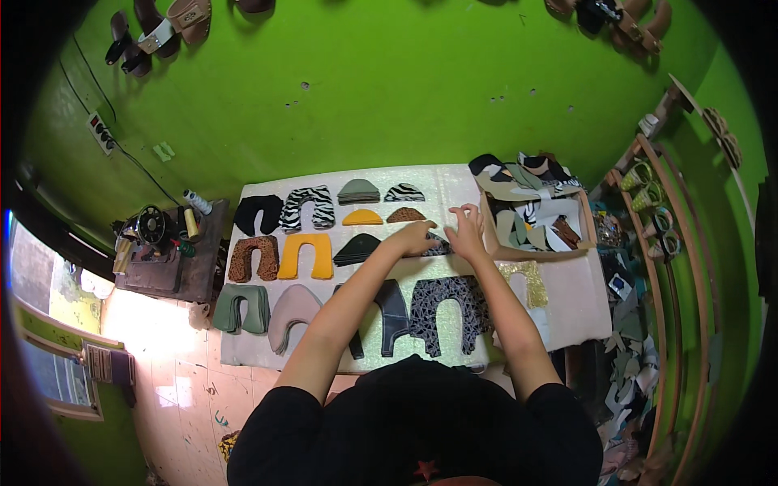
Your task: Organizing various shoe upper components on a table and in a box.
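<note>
A stack of half-moon pieces in dark patterned material [438, 246] lies on the table between my two hands. My left hand [412, 240] is at its left edge, palm down, fingers apart and partly over it. On the stack's right side my right hand [464, 233] has its fingers spread and bent, holding nothing visible. Nearby lie half-moon stacks in brown spotted [404, 215], zebra-striped [404, 193], yellow [362, 217], grey-green [358, 192] and black [356, 249] material. My forearms cover parts of the U-shaped pieces nearer me, including a dark patterned one [423, 316].
A box [535, 254] heaped with scraps stands right of my right hand. U-shaped stacks, among them yellow [305, 247] and green [254, 304], fill the table's left side. A sewing machine [151, 231] stands at left, a wooden rack [660, 308] at right.
</note>
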Demonstrator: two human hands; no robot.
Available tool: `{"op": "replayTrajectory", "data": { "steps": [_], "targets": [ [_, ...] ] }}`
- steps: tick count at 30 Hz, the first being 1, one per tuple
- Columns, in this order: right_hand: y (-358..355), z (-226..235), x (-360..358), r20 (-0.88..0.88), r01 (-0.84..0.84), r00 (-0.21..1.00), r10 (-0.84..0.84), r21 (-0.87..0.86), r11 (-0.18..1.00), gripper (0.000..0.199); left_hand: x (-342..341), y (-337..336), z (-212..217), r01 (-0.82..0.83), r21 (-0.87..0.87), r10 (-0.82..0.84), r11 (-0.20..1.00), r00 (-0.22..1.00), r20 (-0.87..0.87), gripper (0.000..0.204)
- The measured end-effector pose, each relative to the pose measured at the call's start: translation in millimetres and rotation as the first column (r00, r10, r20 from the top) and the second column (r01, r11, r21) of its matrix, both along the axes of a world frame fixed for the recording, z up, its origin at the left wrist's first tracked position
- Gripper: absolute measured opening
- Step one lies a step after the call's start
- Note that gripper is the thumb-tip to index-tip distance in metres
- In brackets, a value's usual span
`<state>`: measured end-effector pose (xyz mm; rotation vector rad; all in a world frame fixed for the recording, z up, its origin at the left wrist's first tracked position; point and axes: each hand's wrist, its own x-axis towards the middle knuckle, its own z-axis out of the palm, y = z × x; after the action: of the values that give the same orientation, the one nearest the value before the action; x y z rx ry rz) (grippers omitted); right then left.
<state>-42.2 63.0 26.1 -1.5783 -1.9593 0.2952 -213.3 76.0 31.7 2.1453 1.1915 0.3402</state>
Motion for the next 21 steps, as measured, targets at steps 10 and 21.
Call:
{"op": "replayTrajectory", "data": {
  "steps": [10, 21],
  "targets": [
    [-17.6, -3.9, 119.6, -0.052, 0.250, 0.968, -0.246, 0.132, 0.959, 0.022, 135.2, -47.3, -2.4, 0.073, 0.341, -0.136, 0.937, 0.977, 0.164, 0.055],
    [25.1, -18.5, 169.2, -0.136, 0.027, 0.989, -0.061, -0.238, 0.971, 0.024, 161.4, -58.8, -20.0, 0.078, 0.195, -0.115, 0.978, 0.976, 0.187, 0.062]
  ]
}}
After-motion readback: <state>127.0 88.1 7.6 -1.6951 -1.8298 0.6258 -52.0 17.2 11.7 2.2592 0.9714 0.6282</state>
